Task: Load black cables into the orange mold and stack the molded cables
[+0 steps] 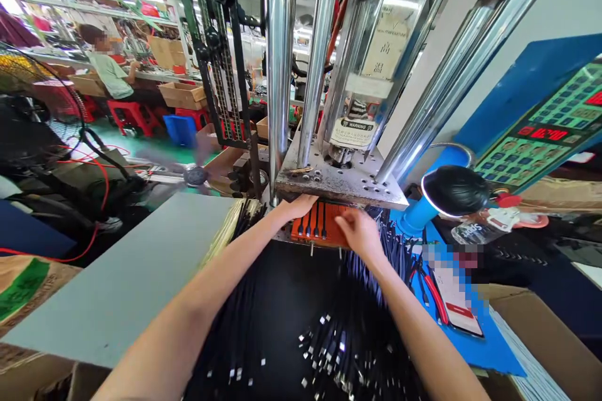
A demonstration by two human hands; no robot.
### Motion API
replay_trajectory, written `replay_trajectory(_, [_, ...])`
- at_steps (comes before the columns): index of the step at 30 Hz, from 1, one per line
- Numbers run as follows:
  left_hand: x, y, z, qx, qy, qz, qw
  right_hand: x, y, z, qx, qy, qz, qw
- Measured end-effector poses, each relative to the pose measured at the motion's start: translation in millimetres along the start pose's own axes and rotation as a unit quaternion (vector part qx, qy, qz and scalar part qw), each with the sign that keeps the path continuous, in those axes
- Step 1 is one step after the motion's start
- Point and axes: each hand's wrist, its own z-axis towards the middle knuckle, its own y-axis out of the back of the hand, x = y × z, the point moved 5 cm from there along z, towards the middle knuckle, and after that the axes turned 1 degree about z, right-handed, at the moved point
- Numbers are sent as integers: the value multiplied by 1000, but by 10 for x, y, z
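Observation:
An orange-red fixture block (335,233) sits under the press's steel plate (329,183). Several black cables (316,219) lie side by side in its slots, their connector ends toward me. My left hand (301,207) reaches over the block's left side, close to the cables' far ends; its fingertips are partly hidden beneath the plate edge. At the block's right side is my right hand (363,232), fingers curled in a pinch near the surface. Whatever sits between those fingers is too small to make out.
Bundles of black cables with metal plugs (329,351) spread over the dark front surface. A grey board (141,263) lies left. To the right are a black-headed lamp (456,191), red-handled pliers (435,294), a phone (454,301) and a control panel (545,131). A fan (195,174) and a seated person (110,69) are left.

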Motion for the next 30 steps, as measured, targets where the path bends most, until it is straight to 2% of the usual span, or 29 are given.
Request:
replay_trajectory(2, [267, 18, -352, -13, 70, 31, 997, -331, 100, -254, 13, -56, -91, 994])
replay_trajectory(4, [621, 1, -726, -2, 180, 63, 982, -638, 90, -483, 91, -122, -178, 972])
replay_trajectory(6, [949, -51, -1024, 36, 273, 67, 959, -824, 16, -632, 161, -150, -197, 955])
replay_trajectory(7, [1076, -83, -1119, 56, 298, 57, 951, -870, -22, -668, 176, -153, -181, 955])
replay_trajectory(9, [1244, -121, -1194, 67, 306, 23, 949, -908, -68, -682, 168, -157, -123, 965])
replay_trajectory(12, [1380, -71, -1167, 30, 308, -34, 950, -910, -6, -658, 82, -189, 5, 978])
replay_trajectory(14, [1408, 17, -1143, -5, 309, -72, 948, -827, 74, -658, 29, -192, 139, 971])
replay_trajectory(15, [1396, 75, -1138, -24, 306, -89, 947, -736, 106, -661, 27, -178, 205, 962])
replay_trajectory(18, [1219, 297, -1141, -73, 276, -126, 950, -239, 203, -680, 100, -71, 304, 945])
replay_trajectory(20, [939, 486, -1135, -100, 212, -179, 956, 169, 290, -701, 141, 19, 294, 945])
replay_trajectory(22, [542, 713, -1130, -122, 113, -250, 954, 528, 374, -709, 150, 86, 295, 940])
replay_trajectory(24, [104, 955, -1138, -134, 19, -301, 944, 783, 440, -693, 136, 123, 328, 927])
replay_trajectory(26, [-293, 1151, -1139, -120, -44, -325, 937, 923, 500, -654, 98, 134, 374, 912])
replay_trajectory(28, [-591, 1260, -1108, -80, -71, -371, 922, 979, 557, -606, 51, 134, 406, 902])
replay_trajectory(30, [-773, 1288, -1040, -33, -66, -442, 894, 997, 611, -564, 9, 136, 417, 899])
